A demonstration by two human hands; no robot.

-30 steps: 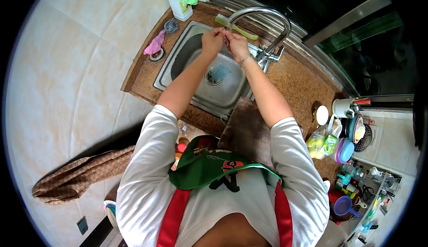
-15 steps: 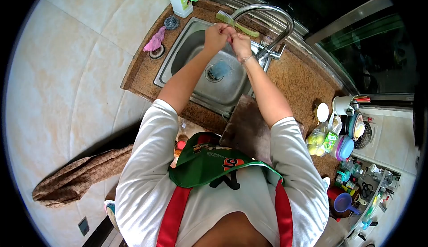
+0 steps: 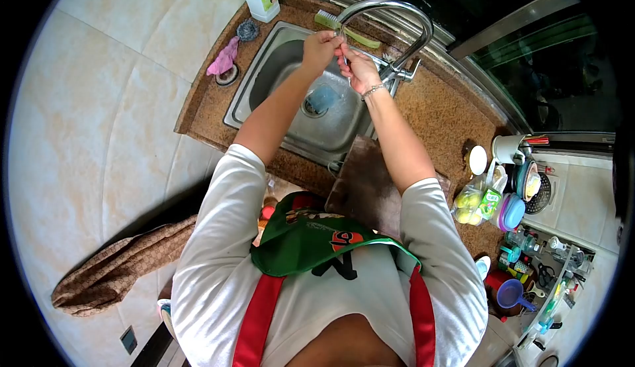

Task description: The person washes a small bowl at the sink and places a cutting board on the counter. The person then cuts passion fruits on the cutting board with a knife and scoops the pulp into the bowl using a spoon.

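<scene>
Under the tip of the chrome faucet (image 3: 428,26), my two hands meet above the steel sink (image 3: 331,143). My left hand (image 3: 320,50) is closed, its fingertips pressed against my right hand's fingers; whatever lies between them is too small to make out. My right hand (image 3: 361,70) has its palm turned partly upward, with loosely bent fingers apart and a bracelet at the wrist. Water seems to run down beside my right fingers. Below, a translucent blue piece (image 3: 323,98) lies by the drain (image 3: 309,109), its kind unclear.
A green scrub brush (image 3: 357,35) lies behind the sink. Left of it are a white bottle (image 3: 260,1), a steel scourer (image 3: 247,31) and a pink cloth (image 3: 225,56). A brown board (image 3: 364,182) overlaps the front edge. Bagged yellow-green fruit (image 3: 468,207) stands right.
My right hand has turned palm-up and its fingers have loosened, moving slightly down from my left hand. The view has shifted a little. My left hand stays near the spout.
</scene>
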